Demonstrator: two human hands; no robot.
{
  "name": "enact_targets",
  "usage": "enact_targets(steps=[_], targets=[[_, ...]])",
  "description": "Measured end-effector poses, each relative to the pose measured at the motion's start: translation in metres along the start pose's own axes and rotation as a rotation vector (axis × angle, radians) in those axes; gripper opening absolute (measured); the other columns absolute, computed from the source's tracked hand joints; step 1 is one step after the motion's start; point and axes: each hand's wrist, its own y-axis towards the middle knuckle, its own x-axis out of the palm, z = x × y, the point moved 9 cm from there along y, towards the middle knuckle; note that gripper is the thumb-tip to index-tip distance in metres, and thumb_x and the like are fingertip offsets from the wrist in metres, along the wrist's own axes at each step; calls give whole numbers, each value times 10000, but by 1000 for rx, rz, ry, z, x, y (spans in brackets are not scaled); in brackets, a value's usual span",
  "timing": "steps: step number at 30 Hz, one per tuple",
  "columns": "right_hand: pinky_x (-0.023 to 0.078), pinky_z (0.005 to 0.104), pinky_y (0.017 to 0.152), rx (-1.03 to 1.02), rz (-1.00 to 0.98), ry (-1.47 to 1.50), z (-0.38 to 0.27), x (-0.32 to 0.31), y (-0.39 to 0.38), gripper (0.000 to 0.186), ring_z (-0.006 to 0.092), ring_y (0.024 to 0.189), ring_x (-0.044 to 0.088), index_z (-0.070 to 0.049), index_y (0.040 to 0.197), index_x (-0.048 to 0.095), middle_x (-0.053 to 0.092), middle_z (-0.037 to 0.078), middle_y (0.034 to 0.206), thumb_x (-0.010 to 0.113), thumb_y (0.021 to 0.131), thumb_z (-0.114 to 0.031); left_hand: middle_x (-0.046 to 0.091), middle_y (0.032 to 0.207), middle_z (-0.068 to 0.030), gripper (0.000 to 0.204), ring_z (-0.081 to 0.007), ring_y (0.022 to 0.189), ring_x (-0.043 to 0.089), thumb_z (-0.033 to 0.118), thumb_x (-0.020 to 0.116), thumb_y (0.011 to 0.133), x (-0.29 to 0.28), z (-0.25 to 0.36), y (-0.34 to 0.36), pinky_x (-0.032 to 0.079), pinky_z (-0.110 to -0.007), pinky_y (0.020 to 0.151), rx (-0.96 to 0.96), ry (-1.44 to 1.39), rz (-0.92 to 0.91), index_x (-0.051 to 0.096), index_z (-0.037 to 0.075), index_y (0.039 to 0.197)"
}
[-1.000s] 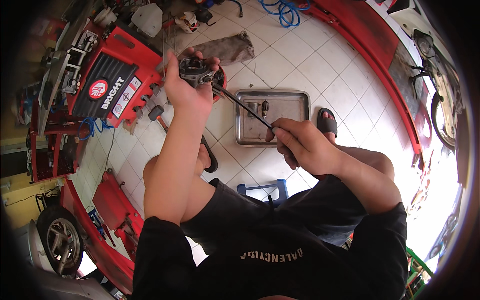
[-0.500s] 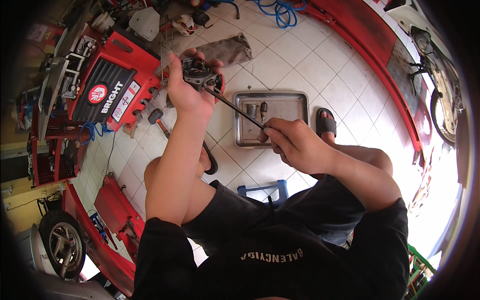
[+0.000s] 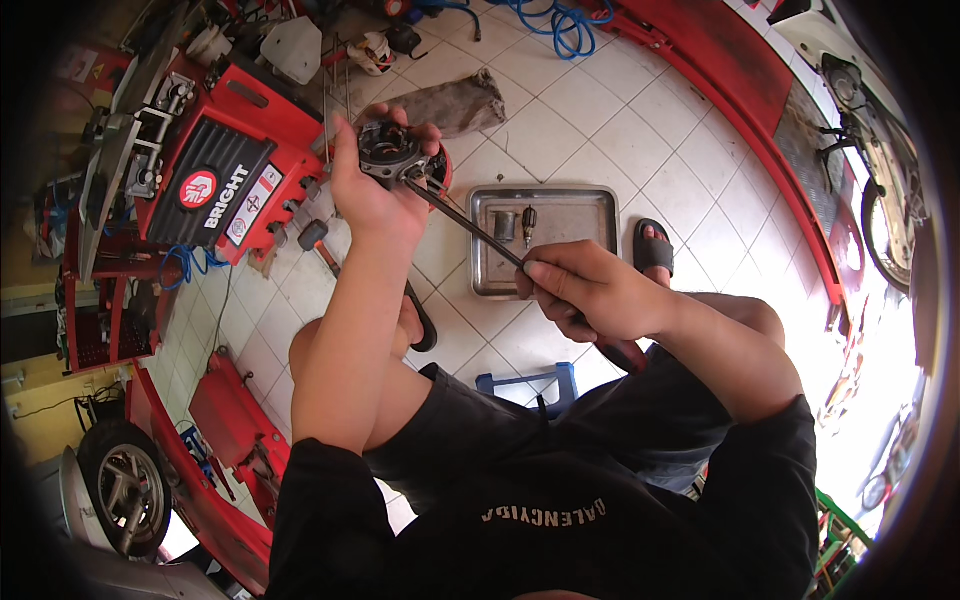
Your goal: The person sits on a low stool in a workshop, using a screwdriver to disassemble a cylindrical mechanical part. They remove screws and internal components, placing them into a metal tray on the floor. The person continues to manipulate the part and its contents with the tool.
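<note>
My left hand [image 3: 383, 190] is wrapped round a round metal machine part [image 3: 388, 150] with a dark hollow and coppery bits inside. In my right hand [image 3: 597, 288] is a long screwdriver [image 3: 468, 224], its dark shaft slanting up to the left. Its tip meets the lower edge of the metal part; the exact contact is too small to make out. The red end of the handle shows below my right palm. Beneath the shaft, a metal tray [image 3: 545, 190] on the floor holds a small grey cylinder [image 3: 504, 226] and a dark spindle-like part [image 3: 529, 226].
Left of my arm stands a red machine [image 3: 215, 170]. A hammer [image 3: 316, 238] lies near my left foot. Beyond my left hand is a grey cloth [image 3: 465, 105]. A low blue stool [image 3: 530, 382] sits between my legs. Red lift rails [image 3: 775, 150] run along the right.
My right hand has turned slightly, and the red handle end now shows under it. The metal part has shifted a little left and down in my left hand.
</note>
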Motion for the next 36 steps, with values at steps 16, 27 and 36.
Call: enact_targets(steps=[16, 27, 36], targets=[[251, 247, 401, 245, -335, 618, 2, 32, -11, 314, 58, 455, 294, -49, 1017, 491, 362, -25, 670, 439, 1101, -347, 585, 1002, -106, 431, -335, 808, 656, 472, 417, 1068, 24, 21, -6, 503, -387, 691, 131, 158, -137, 533, 61, 1129], [252, 241, 385, 143, -228, 389, 5, 33, 4, 347, 65, 433, 303, -24, 990, 485, 369, -22, 633, 395, 1112, -336, 607, 1047, -117, 387, -309, 852, 618, 421, 440, 1053, 26, 28, -8, 466, -363, 732, 236, 58, -164, 568, 67, 1145], [487, 480, 628, -331, 460, -823, -44, -7, -4, 89, 434, 680, 634, 33, 982, 629, 622, 247, 695, 559, 951, -11, 583, 1019, -106, 345, -321, 790, 660, 397, 467, 1043, 10, 32, -10, 495, -384, 679, 401, 312, 64, 523, 66, 1125]])
